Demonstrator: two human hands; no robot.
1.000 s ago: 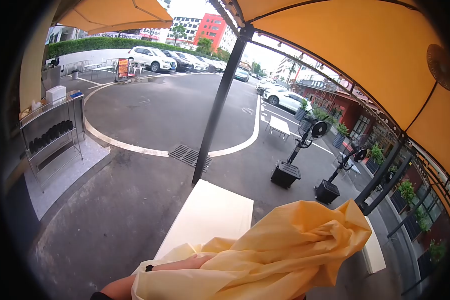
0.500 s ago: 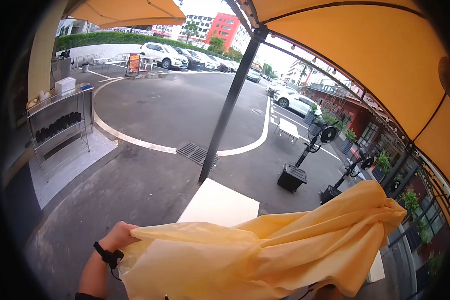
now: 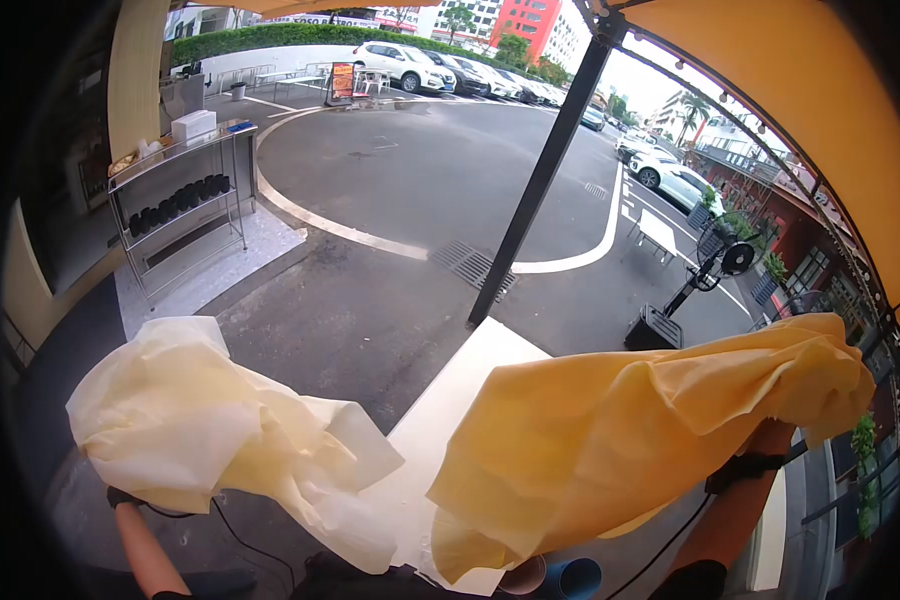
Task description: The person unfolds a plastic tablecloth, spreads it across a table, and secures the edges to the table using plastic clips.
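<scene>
Pale sheet (image 3: 175, 415) and orange sheet (image 3: 580, 430) apparently drape over hidden fingers.

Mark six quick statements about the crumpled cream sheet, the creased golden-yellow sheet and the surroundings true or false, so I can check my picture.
1. The thin, crumpled cream sheet is up off the ground at the left forearm. True.
2. The creased golden-yellow sheet lies flat on the pavement. False: it is up off the ground at the right forearm.
3. Part of the long white tabletop shows between the sheets. True.
4. The grey metal rack appears right of the dark canopy post. False: it appears left.
5. The black pedestal fan stands on a white base. False: its base is black.
6. A black band circles the right wrist. True.
</scene>
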